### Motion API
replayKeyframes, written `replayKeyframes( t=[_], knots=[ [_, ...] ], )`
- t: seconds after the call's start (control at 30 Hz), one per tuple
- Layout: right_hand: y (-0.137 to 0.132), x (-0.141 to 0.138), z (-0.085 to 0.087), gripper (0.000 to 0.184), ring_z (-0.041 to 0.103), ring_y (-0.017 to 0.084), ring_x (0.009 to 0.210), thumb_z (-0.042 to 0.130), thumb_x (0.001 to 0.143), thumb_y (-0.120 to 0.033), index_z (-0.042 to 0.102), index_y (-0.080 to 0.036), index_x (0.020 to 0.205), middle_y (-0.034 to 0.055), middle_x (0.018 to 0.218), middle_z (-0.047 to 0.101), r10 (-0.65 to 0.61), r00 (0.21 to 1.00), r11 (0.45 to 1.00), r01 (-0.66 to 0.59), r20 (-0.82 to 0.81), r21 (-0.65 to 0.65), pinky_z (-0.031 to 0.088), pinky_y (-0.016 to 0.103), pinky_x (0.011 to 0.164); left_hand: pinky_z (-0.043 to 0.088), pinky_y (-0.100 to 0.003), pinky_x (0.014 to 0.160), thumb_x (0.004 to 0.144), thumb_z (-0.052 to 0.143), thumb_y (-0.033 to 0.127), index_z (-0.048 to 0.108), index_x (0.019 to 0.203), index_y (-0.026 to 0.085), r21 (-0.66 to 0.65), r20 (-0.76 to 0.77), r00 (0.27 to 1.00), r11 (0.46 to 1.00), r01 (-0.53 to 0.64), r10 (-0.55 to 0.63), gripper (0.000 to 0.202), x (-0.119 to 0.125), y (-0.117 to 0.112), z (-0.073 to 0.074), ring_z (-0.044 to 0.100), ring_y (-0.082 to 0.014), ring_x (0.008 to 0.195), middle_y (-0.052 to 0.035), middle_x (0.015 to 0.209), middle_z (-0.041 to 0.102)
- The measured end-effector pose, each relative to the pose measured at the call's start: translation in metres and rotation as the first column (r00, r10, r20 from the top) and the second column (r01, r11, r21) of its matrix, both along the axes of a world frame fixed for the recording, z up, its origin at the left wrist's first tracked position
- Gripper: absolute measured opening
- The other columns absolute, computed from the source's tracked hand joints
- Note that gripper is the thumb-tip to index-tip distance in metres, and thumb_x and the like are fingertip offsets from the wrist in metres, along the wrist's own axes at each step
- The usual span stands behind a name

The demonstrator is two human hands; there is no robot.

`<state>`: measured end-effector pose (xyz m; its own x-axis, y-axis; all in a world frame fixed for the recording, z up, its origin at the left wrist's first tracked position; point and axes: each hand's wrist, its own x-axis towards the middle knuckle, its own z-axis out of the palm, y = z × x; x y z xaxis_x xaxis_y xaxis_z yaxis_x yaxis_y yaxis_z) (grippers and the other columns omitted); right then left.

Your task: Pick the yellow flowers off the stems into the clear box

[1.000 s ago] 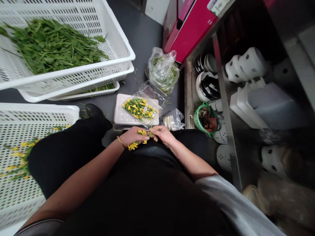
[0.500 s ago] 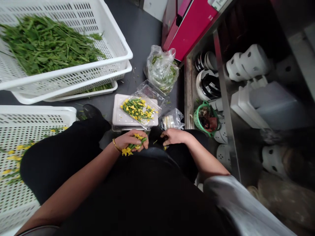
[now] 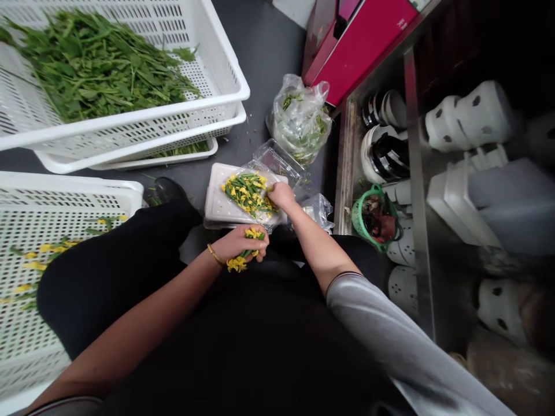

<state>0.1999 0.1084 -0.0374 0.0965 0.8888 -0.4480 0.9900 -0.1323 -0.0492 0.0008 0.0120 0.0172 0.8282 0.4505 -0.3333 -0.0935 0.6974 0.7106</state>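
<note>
My left hand (image 3: 246,245) is wrapped round a bunch of yellow-flowered green stems (image 3: 236,264), with blossoms poking out on both sides. Farther forward, my right hand (image 3: 281,196) reaches to the right edge of a pile of cut yellow-flowered stems (image 3: 245,193). Its fingers are curled, and what they hold, if anything, is hidden. The pile lies in a clear plastic box (image 3: 280,164) with its lid folded back. Under that box is a white box (image 3: 214,202) on the floor, between my legs.
Stacked white baskets (image 3: 240,92) at upper left hold leafy greens (image 3: 113,69). A lower-left basket (image 3: 130,188) holds more flowered stems. Tied clear bag (image 3: 303,118) of greens stands ahead. At right are steel shelving (image 3: 418,144) with bowls and a green basket (image 3: 358,216). Crumpled plastic (image 3: 318,211) lies nearby.
My right hand has moved forward and left from near my lap to the flower pile. My left hand keeps its bunch near my lap. The view has shifted slightly.
</note>
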Motion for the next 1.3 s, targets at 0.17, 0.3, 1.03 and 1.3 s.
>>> replayKeyframes(
  t=[0.17,0.3,1.03,1.3],
  knots=[
    [-0.021,0.023,0.026,0.029,0.063,0.018,0.089,0.048,0.081,-0.032,0.068,-0.015,0.091,0.0093,0.094,0.069,-0.077,0.99,0.99,0.091,-0.121,0.11,0.044,0.023,0.077,0.032,-0.018,0.035,0.064,0.074,0.029,0.052,0.07,0.014,-0.044,-0.153,0.938,0.947,-0.319,0.31,0.027,0.004,0.002,-0.004,0.045,-0.0072,0.037,0.0033,0.045,0.051],
    [-0.025,0.01,0.022,0.033,0.062,0.021,0.095,0.048,0.082,-0.038,0.068,-0.014,0.094,0.0132,0.101,0.068,-0.04,0.998,0.995,0.044,-0.047,0.092,0.045,0.027,0.078,0.034,-0.018,0.036,0.066,0.073,0.034,0.057,0.075,0.012,-0.061,-0.204,0.936,0.951,-0.304,0.286,0.029,0.005,-0.002,-0.01,0.049,-0.0078,0.042,0.0003,0.054,0.057],
    [-0.13,-0.026,0.07,0.025,0.051,0.009,0.036,0.067,0.067,-0.037,0.051,-0.018,0.069,-0.0062,0.046,0.054,-0.371,0.3,0.887,0.394,-0.879,-0.24,0.043,0.019,0.036,0.039,-0.022,0.052,0.064,0.07,0.029,0.066,0.078,0.012,0.497,-0.34,0.868,0.853,-0.161,0.362,0.022,0.009,-0.008,-0.017,0.048,-0.0098,0.051,0.0019,0.056,0.057],
    [-0.16,-0.008,0.07,0.034,0.047,0.005,0.033,0.076,0.058,-0.036,0.051,-0.015,0.067,-0.0063,0.047,0.056,-0.569,0.111,0.81,0.25,-0.815,-0.531,0.04,0.015,0.031,0.041,-0.024,0.066,0.072,0.062,0.021,0.068,0.072,0.013,0.823,-0.265,0.948,0.553,0.129,0.174,0.01,0.01,-0.022,-0.013,0.055,-0.013,0.067,-0.0022,0.071,0.063]
  ],
)
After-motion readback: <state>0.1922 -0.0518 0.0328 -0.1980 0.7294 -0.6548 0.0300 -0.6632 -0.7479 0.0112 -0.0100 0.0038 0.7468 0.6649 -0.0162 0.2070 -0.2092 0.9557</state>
